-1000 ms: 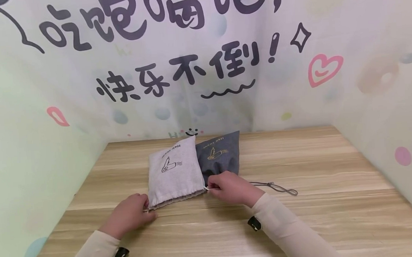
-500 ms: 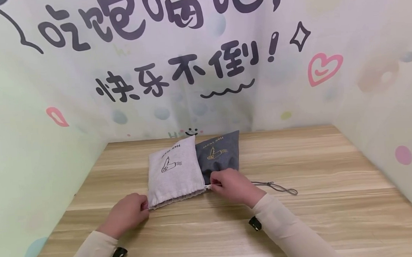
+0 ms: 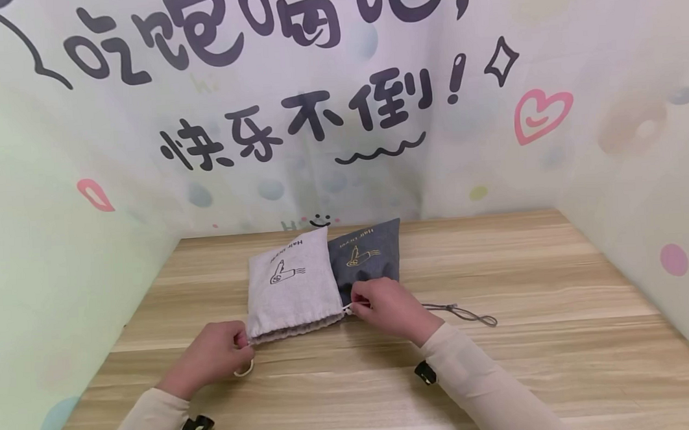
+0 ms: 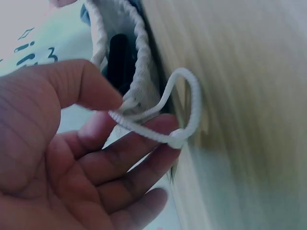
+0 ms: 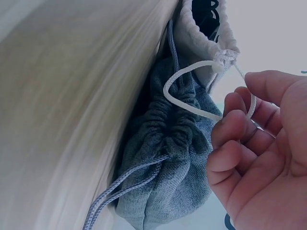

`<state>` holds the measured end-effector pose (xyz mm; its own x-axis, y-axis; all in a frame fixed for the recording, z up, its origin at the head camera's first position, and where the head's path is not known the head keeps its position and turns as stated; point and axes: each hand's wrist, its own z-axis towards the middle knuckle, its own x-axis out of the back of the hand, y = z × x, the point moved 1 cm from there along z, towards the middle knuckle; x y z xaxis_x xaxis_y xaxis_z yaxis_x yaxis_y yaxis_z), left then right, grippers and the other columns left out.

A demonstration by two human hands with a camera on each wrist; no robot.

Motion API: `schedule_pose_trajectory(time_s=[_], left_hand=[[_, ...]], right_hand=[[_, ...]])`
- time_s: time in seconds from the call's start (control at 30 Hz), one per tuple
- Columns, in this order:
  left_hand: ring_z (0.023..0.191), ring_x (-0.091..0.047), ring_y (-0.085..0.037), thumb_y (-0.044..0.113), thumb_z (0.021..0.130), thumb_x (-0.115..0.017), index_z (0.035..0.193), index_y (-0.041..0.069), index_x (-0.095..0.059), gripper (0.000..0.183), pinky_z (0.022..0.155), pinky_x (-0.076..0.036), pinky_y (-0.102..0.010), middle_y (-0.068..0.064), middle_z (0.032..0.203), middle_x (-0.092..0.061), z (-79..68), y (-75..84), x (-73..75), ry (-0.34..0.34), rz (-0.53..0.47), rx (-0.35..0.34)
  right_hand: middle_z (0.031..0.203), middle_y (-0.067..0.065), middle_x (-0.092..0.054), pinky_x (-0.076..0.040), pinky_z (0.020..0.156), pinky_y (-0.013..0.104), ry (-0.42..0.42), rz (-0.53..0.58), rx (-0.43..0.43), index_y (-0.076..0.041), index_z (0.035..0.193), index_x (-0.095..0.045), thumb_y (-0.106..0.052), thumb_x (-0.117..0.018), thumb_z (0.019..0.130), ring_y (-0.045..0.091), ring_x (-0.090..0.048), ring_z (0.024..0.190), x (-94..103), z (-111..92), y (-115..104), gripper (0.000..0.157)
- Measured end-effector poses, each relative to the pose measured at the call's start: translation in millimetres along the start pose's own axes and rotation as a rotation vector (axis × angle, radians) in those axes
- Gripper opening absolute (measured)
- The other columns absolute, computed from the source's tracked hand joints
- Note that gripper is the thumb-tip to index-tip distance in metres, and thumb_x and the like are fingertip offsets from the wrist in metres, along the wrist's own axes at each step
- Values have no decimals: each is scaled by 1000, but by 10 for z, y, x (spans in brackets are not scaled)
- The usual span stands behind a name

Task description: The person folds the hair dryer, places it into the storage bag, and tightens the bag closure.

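Observation:
A light grey drawstring bag (image 3: 292,289) with a printed hair dryer lies with its gathered mouth toward me. At the mouth's left corner my left hand (image 3: 211,352) pinches a white drawstring (image 4: 194,103), whose knotted loop hangs past the fingers. My right hand (image 3: 393,310) holds the white drawstring (image 5: 184,103) at the right corner between thumb and fingers. Both wrist views show the mouth still gaping, with something black (image 4: 117,62) inside. Partly under and behind it sits a dark grey drawstring bag (image 3: 370,256), its neck gathered tight.
The dark bag's grey cord (image 3: 463,311) trails right across the wooden table (image 3: 533,361). A printed cloth backdrop (image 3: 296,191) rises behind the table and along both sides. A black wrist strap piece (image 3: 196,429) shows under the left sleeve.
The light bag's front edge has drawn in and back slightly at its left corner. The left hand has shifted its hold, and a cord loop now shows below it. The right hand moved slightly.

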<state>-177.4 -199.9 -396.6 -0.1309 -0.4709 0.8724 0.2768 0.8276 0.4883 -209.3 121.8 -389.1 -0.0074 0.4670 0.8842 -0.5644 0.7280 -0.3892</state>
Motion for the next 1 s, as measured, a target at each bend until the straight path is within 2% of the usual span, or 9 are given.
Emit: schedule_pose_trajectory(time_s=[0.37, 0.63, 0.83, 1.0], left_hand=[[53, -43, -10, 4, 66, -69, 64, 16, -50, 22, 48, -34, -25, 6, 58, -47, 30, 66, -81, 47, -15, 11], [55, -44, -11, 8, 79, -67, 70, 16, -53, 18, 50, -36, -26, 6, 61, -49, 58, 51, -84, 93, -17, 16], [63, -47, -12, 3, 78, -71, 80, 12, -51, 22, 57, -40, -28, 4, 69, -51, 86, 60, -116, 98, -3, -9], [61, -46, -12, 1, 78, -73, 83, 11, -52, 24, 56, -40, -28, 4, 69, -50, 91, 105, -119, 102, -10, -29]], right_hand=[[65, -10, -50, -41, 57, 26, -13, 7, 13, -21, 77, -58, -18, -66, 94, 8, -45, 58, -27, -17, 1, 19], [65, -10, -51, -42, 56, 27, -29, 15, 11, -20, 78, -59, -18, -65, 95, 8, -46, 58, -17, -21, -8, 18], [65, -10, -51, -41, 56, 26, -32, 15, 7, -20, 78, -59, -18, -66, 95, 7, -45, 57, -16, -27, -9, 18], [65, -10, -51, -41, 56, 26, -38, 19, 1, -20, 78, -59, -19, -66, 95, 7, -45, 57, -16, -32, -9, 18]])
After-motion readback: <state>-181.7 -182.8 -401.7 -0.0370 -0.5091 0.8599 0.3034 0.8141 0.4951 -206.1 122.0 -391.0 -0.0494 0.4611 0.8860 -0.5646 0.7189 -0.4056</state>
